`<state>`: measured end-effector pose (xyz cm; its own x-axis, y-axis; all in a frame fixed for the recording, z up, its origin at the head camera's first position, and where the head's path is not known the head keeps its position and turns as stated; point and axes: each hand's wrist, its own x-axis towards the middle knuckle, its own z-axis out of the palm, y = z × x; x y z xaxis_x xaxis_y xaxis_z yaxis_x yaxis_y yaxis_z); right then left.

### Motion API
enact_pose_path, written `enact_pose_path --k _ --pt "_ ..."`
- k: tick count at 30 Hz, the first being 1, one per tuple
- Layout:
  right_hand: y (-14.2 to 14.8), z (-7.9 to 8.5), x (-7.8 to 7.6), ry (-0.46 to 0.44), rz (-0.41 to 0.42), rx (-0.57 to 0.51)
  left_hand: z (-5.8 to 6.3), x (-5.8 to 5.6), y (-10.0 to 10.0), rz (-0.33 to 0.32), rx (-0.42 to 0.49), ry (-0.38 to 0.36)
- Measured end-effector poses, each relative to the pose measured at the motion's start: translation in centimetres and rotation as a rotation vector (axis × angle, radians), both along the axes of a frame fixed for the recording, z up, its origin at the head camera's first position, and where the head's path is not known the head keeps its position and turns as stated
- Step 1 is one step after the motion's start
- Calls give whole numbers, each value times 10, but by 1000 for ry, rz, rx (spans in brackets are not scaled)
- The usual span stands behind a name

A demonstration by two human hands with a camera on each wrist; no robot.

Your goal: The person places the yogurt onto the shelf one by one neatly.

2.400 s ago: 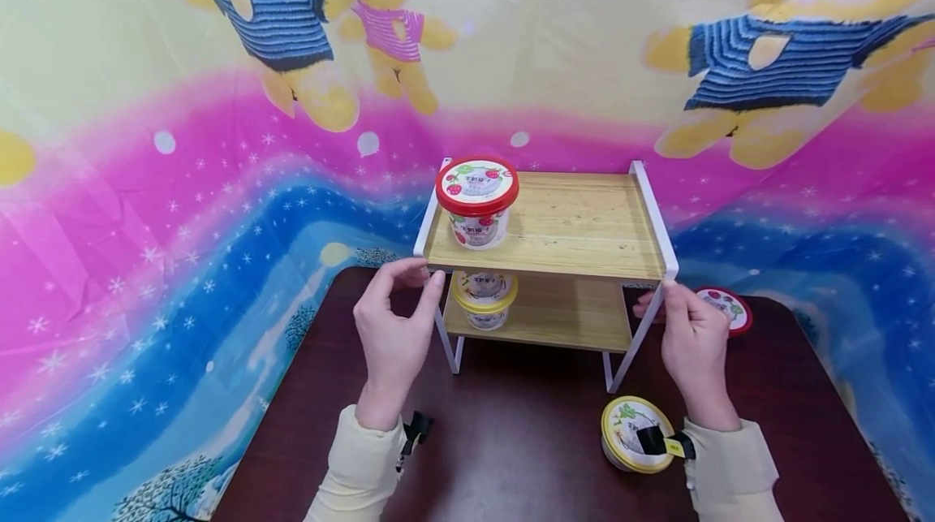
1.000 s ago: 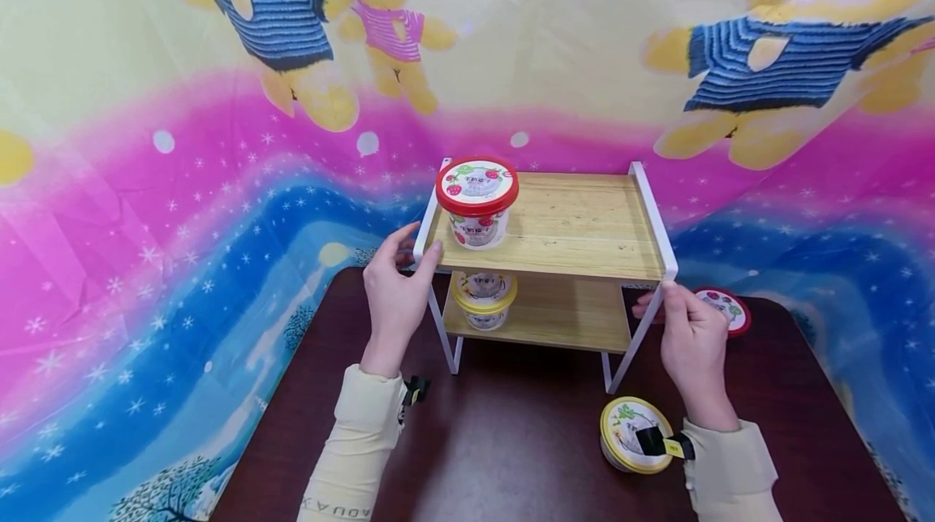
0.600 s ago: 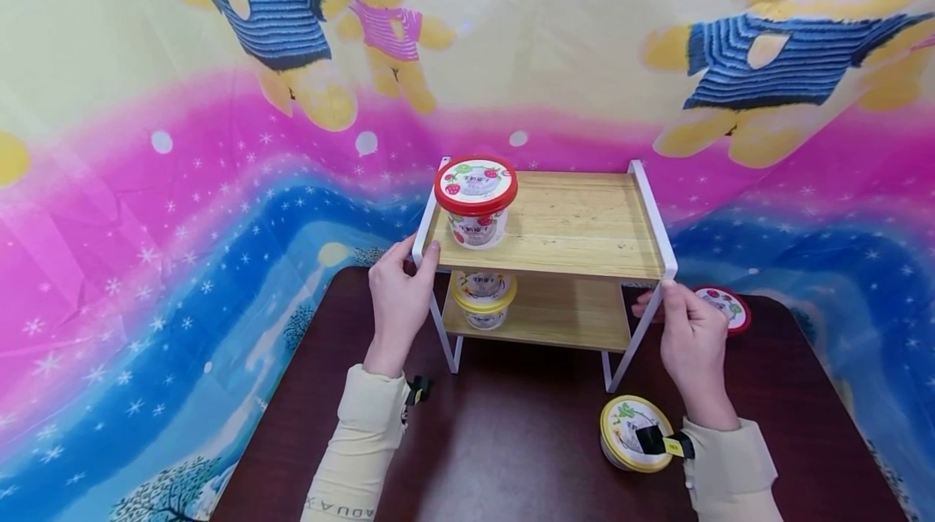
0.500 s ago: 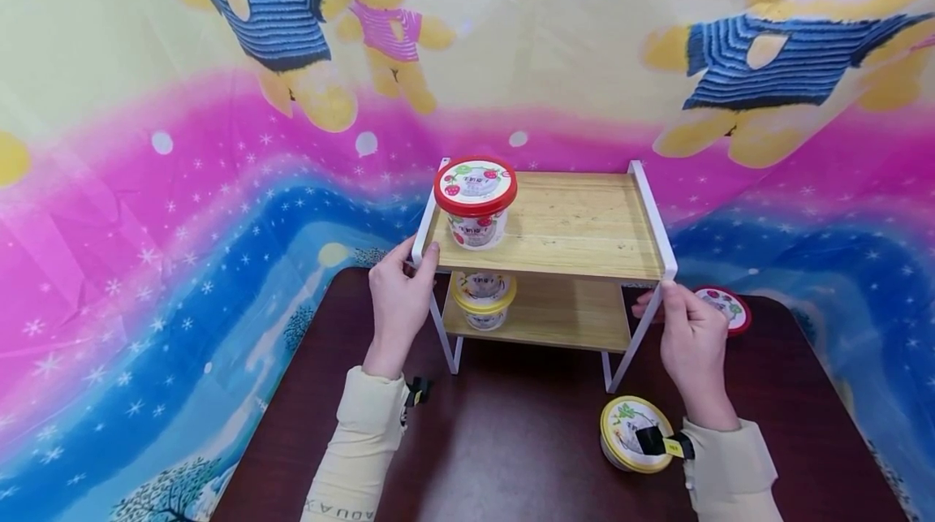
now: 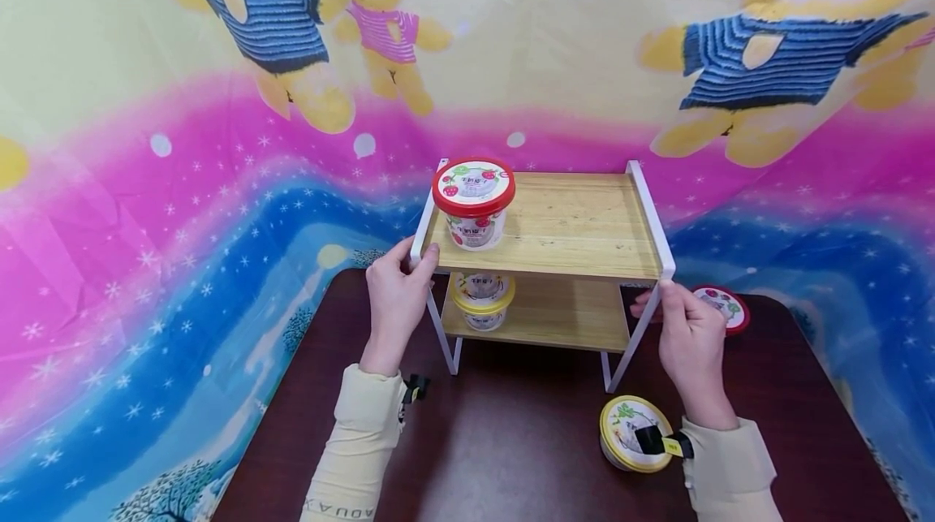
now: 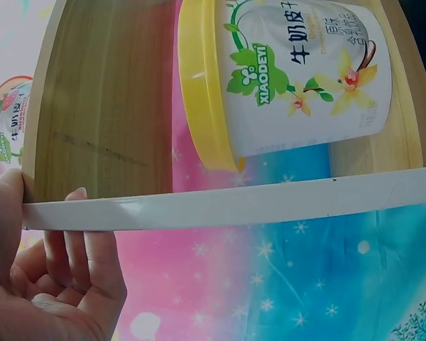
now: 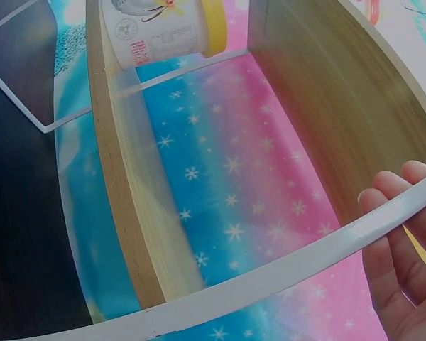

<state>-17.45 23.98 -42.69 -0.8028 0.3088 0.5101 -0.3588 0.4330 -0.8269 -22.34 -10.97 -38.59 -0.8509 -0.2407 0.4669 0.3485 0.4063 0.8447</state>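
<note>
A two-tier wooden shelf rack [image 5: 584, 222] with a white metal frame stands at the back of the table. My left hand [image 5: 394, 295] holds its left front top corner. In the left wrist view, the fingers [image 6: 103, 266] curl behind the white bar. My right hand [image 5: 692, 335] grips the frame just under the right front corner, fingertips [image 7: 373, 200] wrapped over the bar in the right wrist view. A red-lidded paper tub [image 5: 473, 189] sits upright on the left of the top tier. Below it, a yellow-lidded tub [image 5: 484, 304] stands on the lower tier.
Another yellow-lidded tub [image 5: 619, 429] stands on the dark table [image 5: 504, 441] near my right wrist, partly covered by the wrist strap. Behind my right hand is another red-lidded tub [image 5: 719, 304]. A patterned cloth with cartoon bears [image 5: 767, 67] hangs behind and around the table.
My left hand has let go below the left corner, moved up slightly and taken hold of the corner itself. The right hand keeps its grip, and the rack and tubs have not visibly moved.
</note>
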Motion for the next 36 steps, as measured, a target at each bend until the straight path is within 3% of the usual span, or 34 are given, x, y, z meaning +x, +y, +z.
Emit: enact_pose_path --k 16,36 --pt "-2 2 -1 35 16 -27 1 -2 1 14 -18 12" --pt "3 -3 7 -43 8 20 -1 -3 1 33 -22 15"
